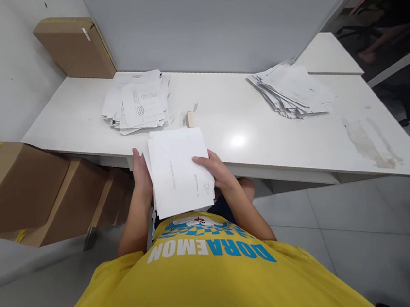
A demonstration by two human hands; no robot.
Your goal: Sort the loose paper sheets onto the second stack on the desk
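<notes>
A stack of white paper sheets [180, 175] is held in front of my yellow shirt, at the near edge of the table. A few lines of small print and a handwritten mark show on the top sheet. My left hand [142, 177] presses along the stack's left edge, thumb upright and the other fingers mostly hidden. On the right side, my right hand [219, 171] grips the stack with its thumb on the top sheet and its fingers underneath. Just beyond the stack, a small beige block [190, 119] lies on the table.
The white table [229, 107] carries a loose paper pile [141, 104] at left and a fanned pile [290, 91] at right. A cardboard box [75, 50] stands in the back left corner. More boxes [21, 182] are stacked left of the table. A grey partition [221, 25] rises behind.
</notes>
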